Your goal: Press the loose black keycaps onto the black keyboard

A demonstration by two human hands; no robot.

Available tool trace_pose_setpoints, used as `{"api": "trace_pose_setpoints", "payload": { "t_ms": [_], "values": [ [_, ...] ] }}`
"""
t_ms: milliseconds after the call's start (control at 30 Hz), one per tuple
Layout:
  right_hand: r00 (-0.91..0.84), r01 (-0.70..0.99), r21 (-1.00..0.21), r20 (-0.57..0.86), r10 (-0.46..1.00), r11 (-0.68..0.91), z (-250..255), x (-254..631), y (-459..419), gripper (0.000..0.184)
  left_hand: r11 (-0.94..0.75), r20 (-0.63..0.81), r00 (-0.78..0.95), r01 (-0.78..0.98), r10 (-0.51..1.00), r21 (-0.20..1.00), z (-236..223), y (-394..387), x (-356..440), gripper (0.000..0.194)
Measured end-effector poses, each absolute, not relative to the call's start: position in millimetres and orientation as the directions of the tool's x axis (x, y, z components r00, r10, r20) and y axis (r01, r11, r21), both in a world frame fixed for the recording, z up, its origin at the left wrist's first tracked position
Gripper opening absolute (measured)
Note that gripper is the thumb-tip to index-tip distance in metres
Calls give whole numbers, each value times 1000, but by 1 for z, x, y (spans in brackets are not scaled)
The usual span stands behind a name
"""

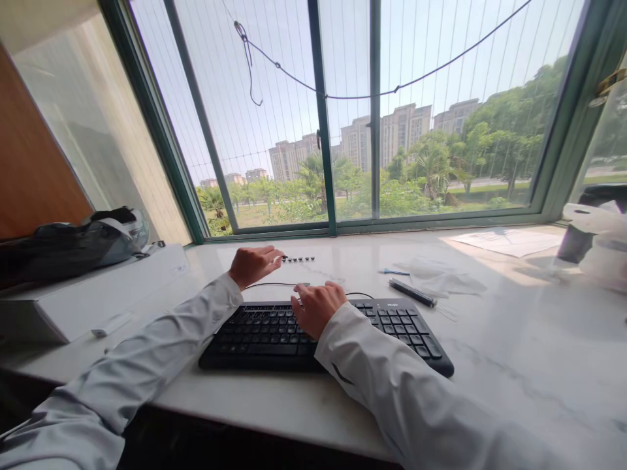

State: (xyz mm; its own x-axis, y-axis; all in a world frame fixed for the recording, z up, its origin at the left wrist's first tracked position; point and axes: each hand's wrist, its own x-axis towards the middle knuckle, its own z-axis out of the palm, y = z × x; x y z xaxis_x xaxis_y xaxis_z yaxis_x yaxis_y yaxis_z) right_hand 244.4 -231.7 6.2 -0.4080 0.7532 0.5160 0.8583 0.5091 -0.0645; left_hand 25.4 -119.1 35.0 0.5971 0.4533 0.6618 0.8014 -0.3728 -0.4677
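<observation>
**Keycaps coming off a keyboard at the window ledge**

Right hand (pixel 317 307) rests on the top rows of the black keyboard (pixel 274 333), fingers curled down onto the keys near the middle; whether it pinches a cap or a tool under the fingertips I cannot tell. Left hand (pixel 252 263) reaches beyond the keyboard's far edge, fingers drawn together and pointing right, tips at the near end of a short row of small dark keycaps (pixel 300 259) lined up on the white marble counter (pixel 490 365). It looks to be setting a piece down or nudging it into line; grip hidden.

Step in hand, by my reading: caps are being pulled and laid out in order. The next move calls for a fine pinch on one small cap and a straight lift, keeping the row unbroken.

Keyboard lies square before the person, its cable (pixel 274 284) curving behind. To the right, a dark pen (pixel 412 292), a crumpled clear wrapper (pixel 443 277), papers (pixel 507 240). To the left, a white box (pixel 98 294) with a black bag (pixel 68 245) behind it. Window (pixel 343 111) ahead.
</observation>
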Motion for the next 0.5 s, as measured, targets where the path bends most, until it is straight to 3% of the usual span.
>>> {"api": "trace_pose_setpoints", "payload": {
  "t_ms": [167, 400, 500],
  "values": [
    [-267, 931, -71, 537, 800, 358, 11, 251, -230, 44, -478, 746, 620, 746, 244, -464, 27, -184, 75, 17],
    [-232, 962, -35, 412, 881, 270, 19, 247, -234, 42, -612, 781, 562, 727, 272, -311, 10, -193, 73, 16],
    [-216, 969, -33, 358, 908, 243, 24, 243, -238, 43, -720, 769, 557, 667, 313, -191, 11, -192, 65, 12]
  ]
}}
